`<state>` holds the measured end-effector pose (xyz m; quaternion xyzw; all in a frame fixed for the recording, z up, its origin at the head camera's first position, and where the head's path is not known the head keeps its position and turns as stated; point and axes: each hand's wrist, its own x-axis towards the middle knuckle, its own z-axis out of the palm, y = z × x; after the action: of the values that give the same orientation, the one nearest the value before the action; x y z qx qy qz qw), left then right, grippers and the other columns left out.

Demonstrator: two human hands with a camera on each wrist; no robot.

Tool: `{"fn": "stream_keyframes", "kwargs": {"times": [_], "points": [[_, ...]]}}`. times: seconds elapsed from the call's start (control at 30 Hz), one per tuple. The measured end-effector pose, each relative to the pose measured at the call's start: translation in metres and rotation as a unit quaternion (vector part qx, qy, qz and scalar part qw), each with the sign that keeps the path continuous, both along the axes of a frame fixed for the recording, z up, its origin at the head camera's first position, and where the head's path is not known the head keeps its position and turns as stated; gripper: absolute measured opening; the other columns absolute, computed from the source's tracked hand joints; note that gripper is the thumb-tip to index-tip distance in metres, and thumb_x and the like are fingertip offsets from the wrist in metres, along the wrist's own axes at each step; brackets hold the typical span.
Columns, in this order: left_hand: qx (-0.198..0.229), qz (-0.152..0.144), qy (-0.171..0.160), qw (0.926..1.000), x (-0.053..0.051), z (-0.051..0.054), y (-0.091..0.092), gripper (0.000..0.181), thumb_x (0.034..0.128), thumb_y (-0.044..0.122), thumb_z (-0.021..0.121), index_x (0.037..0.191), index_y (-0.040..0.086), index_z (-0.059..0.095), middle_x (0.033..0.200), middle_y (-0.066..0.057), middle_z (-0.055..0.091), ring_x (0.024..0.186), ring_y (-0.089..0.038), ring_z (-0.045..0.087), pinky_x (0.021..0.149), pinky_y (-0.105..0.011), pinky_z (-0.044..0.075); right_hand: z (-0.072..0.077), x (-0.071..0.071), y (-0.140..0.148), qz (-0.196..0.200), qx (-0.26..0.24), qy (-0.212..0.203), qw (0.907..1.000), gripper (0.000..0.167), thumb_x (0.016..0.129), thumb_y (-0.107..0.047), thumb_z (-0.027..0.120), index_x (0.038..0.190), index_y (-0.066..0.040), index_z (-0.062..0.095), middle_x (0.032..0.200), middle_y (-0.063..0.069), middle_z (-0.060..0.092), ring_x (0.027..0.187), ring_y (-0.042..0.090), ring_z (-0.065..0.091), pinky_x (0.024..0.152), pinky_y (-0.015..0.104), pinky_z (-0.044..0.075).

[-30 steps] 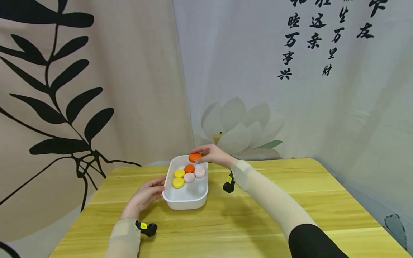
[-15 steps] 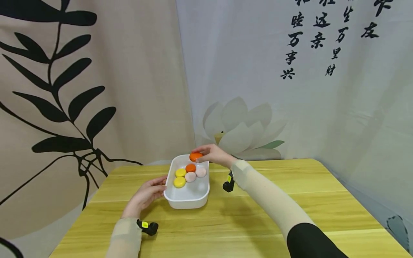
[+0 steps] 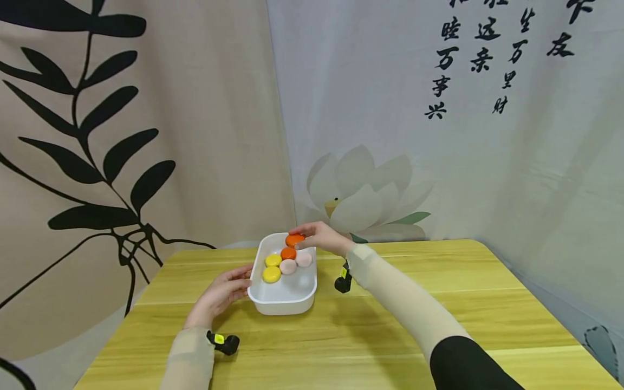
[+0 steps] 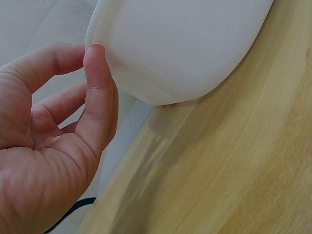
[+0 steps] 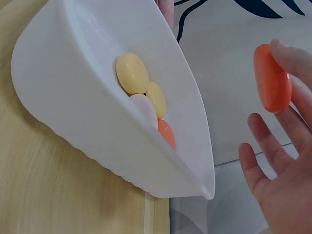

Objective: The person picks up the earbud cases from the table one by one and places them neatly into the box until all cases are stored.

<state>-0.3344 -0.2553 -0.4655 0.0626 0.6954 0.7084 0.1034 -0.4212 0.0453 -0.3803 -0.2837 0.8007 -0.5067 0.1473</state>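
Note:
A white rectangular tub (image 3: 285, 307) sits near the back of the wooden table. My left hand (image 3: 223, 295) grips its left side, thumb and fingertips at the rim in the left wrist view. Over the tub's far end, my right hand (image 3: 323, 238) pinches a smooth, rounded orange piece (image 5: 272, 78) between thumb and fingers; the right wrist view shows it apart from the tub. Inside lie another orange piece (image 3: 288, 253), two yellow pieces (image 3: 271, 274) and two pale pink pieces (image 3: 288, 266), all smooth and rounded. Their exact kind cannot be told.
The tabletop (image 3: 312, 352) is striped yellow wood. Behind it hangs a cloth backdrop (image 3: 219, 135) with printed leaves, a lotus and writing. Each wrist carries a small black camera (image 3: 343, 279). A dark cable (image 3: 17, 374) shows at the lower left.
My right hand dips slightly with the orange piece over the tub's far end. The left hand keeps its grip on the tub, and the view has shifted a little.

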Motion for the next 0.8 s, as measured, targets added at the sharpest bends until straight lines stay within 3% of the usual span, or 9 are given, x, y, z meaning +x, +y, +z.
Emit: {"fn": "stream_keyframes", "kwargs": {"times": [0.8], "points": [[-0.001,0.001,0.002,1.0,0.001,0.0,0.0,0.055,0.0939,-0.006,0.052,0.145,-0.009,0.033,0.134,-0.032,0.042,0.098,-0.024,0.06,0.077,-0.027,0.055,-0.006,0.0,-0.019,-0.001,-0.006,-0.002,1.0,0.041,0.087,-0.02,0.073,0.127,-0.015,0.065,0.12,-0.001,0.065,0.108,0.015,0.059,0.095,0.031,0.048]]}}
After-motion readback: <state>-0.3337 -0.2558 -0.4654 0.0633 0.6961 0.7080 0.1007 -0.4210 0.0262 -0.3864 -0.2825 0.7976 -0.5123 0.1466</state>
